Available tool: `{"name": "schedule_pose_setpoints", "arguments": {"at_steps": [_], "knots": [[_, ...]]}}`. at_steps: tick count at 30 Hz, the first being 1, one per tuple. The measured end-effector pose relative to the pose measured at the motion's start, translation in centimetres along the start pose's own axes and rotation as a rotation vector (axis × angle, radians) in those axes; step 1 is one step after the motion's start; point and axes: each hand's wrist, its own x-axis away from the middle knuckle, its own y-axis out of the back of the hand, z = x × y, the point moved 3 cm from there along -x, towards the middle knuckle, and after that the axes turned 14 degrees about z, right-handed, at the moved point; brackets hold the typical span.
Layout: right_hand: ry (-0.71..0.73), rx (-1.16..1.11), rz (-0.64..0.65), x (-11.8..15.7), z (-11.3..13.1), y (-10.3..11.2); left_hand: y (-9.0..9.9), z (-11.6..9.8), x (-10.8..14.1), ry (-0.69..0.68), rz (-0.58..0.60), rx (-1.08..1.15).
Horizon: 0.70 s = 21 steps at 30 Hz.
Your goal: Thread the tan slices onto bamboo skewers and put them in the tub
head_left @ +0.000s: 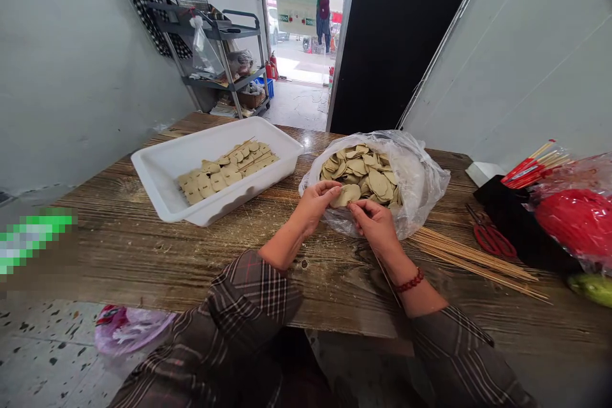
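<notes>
At the plastic bag's (421, 172) near rim, I have my left hand (312, 205) pinching a flat tan slice (348, 196) by its left edge; my right hand (378, 227), fingers closed on a thin skewer (385, 273) slanting bodyward, meets its lower edge.

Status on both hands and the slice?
Left hand: pinching slice by its left edge. Right hand: at slice's near edge, skewer below the palm. Bag of slices directly beneath; nothing seen blocking.
</notes>
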Motion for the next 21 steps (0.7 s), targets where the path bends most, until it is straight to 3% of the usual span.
{"name": "schedule_pose_setpoints", "arguments": {"at_steps": [6,14,21], "knots": [[0.034,0.028,0.027,0.2,0.5,-0.1,-0.3,0.2,0.1,0.045,0.128,0.019],[0.083,0.153,0.141,0.2,0.7,-0.3,1.8,-1.5,-0.2,-0.032,-0.095,0.088],[0.236,0.296,0.103,0.3,1.1,0.0,1.6,-1.4,-0.3,-0.077,-0.078,-0.054]]}}
